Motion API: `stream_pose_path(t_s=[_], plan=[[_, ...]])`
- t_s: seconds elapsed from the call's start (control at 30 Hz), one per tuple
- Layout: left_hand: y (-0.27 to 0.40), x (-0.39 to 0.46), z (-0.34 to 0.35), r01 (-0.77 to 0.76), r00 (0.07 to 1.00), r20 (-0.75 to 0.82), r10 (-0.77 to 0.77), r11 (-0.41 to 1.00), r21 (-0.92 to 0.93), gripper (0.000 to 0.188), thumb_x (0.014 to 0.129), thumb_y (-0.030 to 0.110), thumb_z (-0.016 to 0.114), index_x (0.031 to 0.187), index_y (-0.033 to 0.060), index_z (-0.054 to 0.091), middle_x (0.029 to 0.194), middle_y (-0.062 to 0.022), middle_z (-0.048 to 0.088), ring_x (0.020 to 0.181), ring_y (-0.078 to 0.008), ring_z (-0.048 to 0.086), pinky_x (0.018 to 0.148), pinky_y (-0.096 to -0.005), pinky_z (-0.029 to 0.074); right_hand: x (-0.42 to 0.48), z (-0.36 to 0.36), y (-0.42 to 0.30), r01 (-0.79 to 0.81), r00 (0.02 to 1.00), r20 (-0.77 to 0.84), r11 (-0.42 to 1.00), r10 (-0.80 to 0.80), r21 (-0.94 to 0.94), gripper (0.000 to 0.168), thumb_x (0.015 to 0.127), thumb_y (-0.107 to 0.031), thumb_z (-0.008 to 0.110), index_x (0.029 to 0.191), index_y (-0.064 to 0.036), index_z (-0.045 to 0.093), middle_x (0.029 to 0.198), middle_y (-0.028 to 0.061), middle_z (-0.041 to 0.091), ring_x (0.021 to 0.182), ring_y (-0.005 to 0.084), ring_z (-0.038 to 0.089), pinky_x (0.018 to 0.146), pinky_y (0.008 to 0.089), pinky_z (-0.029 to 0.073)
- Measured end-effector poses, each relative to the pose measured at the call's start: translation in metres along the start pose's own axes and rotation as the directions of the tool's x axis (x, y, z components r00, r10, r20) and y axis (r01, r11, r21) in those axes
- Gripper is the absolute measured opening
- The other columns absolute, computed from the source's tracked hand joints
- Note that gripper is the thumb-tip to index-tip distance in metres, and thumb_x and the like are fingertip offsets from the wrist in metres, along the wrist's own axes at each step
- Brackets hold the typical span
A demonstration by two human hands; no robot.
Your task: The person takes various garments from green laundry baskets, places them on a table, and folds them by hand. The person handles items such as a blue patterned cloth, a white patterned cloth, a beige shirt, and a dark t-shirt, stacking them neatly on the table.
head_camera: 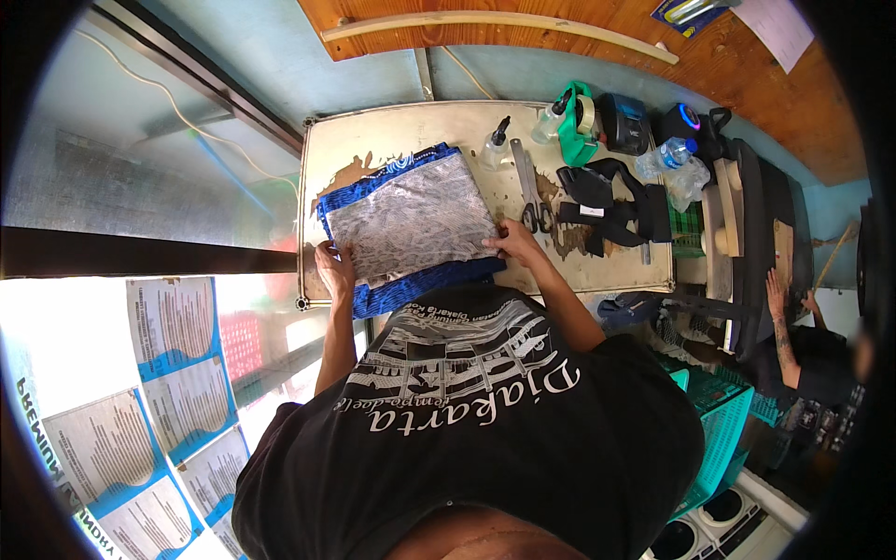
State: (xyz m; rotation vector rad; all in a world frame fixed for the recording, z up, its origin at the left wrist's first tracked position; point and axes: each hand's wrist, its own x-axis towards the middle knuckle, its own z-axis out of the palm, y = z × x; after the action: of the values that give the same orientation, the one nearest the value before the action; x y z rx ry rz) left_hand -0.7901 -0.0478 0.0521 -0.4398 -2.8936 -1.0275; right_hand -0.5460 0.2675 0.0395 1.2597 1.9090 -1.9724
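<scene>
A folded grey patterned cloth (420, 217) lies on a larger blue patterned cloth (413, 283) on the worn table (399, 119). At the near left corner of the grey cloth, my left hand (336, 267) pinches the edge between thumb and fingers. My right hand (516, 243) grips the right edge near its front corner, thumb on top. Blue fabric shows along the far side and hangs over the table's front edge against my shirt. To the right of the cloth lie grey-bladed scissors (530, 189) with black handles.
Spray bottles (494, 147), a green tape dispenser (578, 126), black straps (616, 203) and a plastic water bottle (668, 155) occupy the table's right side. Glass panels stand at left. Teal baskets (714, 427) are at lower right. Another person (819, 357) is at far right.
</scene>
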Motion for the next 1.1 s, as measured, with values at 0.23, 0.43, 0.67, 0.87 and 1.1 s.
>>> stream_pose_path(t_s=[0.23,0.43,0.67,0.87,1.1], plan=[[0.031,-0.026,-0.007,-0.144,0.99,-0.006,0.144,0.988,0.05,0.058,0.082,0.015,0.066,0.134,0.0033,0.042,0.13,-0.0223,0.043,0.12,-0.0413,0.042,0.095,-0.0506,0.038,0.021,-0.015,-0.031,0.155,0.78,-0.381,0.742,-0.497,-0.652,0.058,0.073,-0.044,0.077,0.1,0.003,0.056,0.084,0.0123,0.062,0.078,0.0241,0.061,0.068,0.0375,0.051],[0.034,-0.048,0.017,-0.213,0.963,0.219,0.154,0.937,0.278,0.065,0.091,0.03,0.055,0.147,0.0121,0.027,0.153,-0.0217,0.016,0.141,-0.0402,0.014,0.104,-0.0623,0.024,0.065,-0.034,-0.106,0.524,0.549,-0.444,0.705,-0.708,-0.477,0.1,0.069,-0.035,0.082,0.141,0.002,0.022,0.128,0.0259,0.048,0.119,0.0339,0.05,0.095,0.0398,0.045],[0.025,-0.048,0.019,-0.232,0.965,0.176,0.196,0.95,0.208,0.065,0.09,0.03,0.055,0.146,0.0122,0.029,0.153,-0.0214,0.016,0.14,-0.0403,0.016,0.106,-0.0574,0.023,0.091,-0.029,-0.144,0.649,0.572,-0.375,0.682,-0.73,-0.338,0.085,0.084,-0.031,0.069,0.147,-0.01,0.017,0.102,0.0158,0.061,0.088,0.0282,0.064,0.076,0.0364,0.052],[0.025,-0.049,0.015,-0.276,0.96,0.109,0.259,0.945,0.176,0.063,0.088,0.023,0.056,0.145,0.0117,0.031,0.152,-0.0215,0.018,0.14,-0.0394,0.018,0.106,-0.0538,0.025,0.002,-0.023,-0.149,0.626,0.776,-0.133,0.727,-0.617,0.283,0.058,0.094,-0.038,0.055,0.14,-0.007,0.038,0.087,0.0041,0.058,0.066,0.0155,0.06,0.061,0.0288,0.051],[0.022,-0.047,0.017,-0.24,0.962,0.176,0.21,0.956,0.17,0.065,0.089,0.027,0.057,0.146,0.0121,0.029,0.153,-0.0197,0.015,0.141,-0.0368,0.016,0.103,-0.0608,0.028,-0.106,-0.009,-0.125,0.41,0.9,0.011,0.855,-0.436,0.319,0.049,0.094,-0.047,0.051,0.113,-0.002,0.052,0.099,0.0083,0.059,0.068,0.0244,0.067,0.051,0.0303,0.053]])
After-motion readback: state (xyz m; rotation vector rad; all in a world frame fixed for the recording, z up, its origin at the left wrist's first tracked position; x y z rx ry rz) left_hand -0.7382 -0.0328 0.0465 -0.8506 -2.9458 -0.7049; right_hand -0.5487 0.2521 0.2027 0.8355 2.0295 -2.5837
